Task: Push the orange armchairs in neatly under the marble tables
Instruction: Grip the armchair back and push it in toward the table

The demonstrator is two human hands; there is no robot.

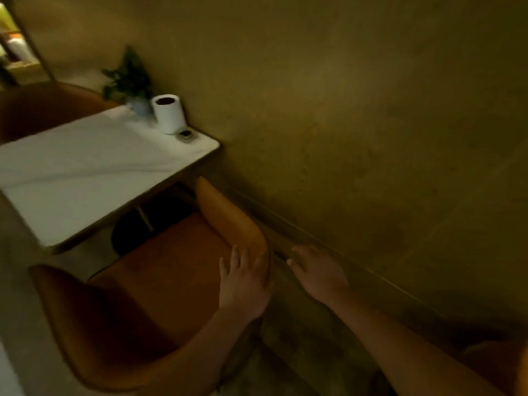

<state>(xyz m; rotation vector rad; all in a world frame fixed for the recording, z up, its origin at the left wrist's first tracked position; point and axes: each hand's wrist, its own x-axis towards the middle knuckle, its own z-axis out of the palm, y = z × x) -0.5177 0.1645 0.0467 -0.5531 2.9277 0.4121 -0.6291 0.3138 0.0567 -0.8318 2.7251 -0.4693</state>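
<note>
The step in hand was judged to be the pushing-in of one orange armchair [160, 281] at the marble table [85, 172]. The armchair was seen just in front of the table's near edge, its seat still mostly out in the open and only the tip of its wall-side arm reaching under the table's corner. A second orange chair back [43, 110] was visible beyond the table's far edge (dim and blurred, so its placing could not be judged).

The left hand [243, 284] was laid flat on the rear end of the armchair's wall-side arm, at the side away from the table, with the fingers spread slightly and resting on the upholstery; nothing was gripped. The right hand [320, 274] was held just beside that arm, in the gap towards the wall [371, 124], fingers loosely extended and a little parted; whether the chair was actually touched by it could not be told, and nothing was held.

For the next move, a steady push towards the table was thought to be called for, with the armchair kept square to the table edge so that its arm would pass under the corner and stay off the wall.

On the table's far corner by the wall, a white roll [168, 112] and a small potted plant [130, 78] were seen, well clear of the chair.
</note>
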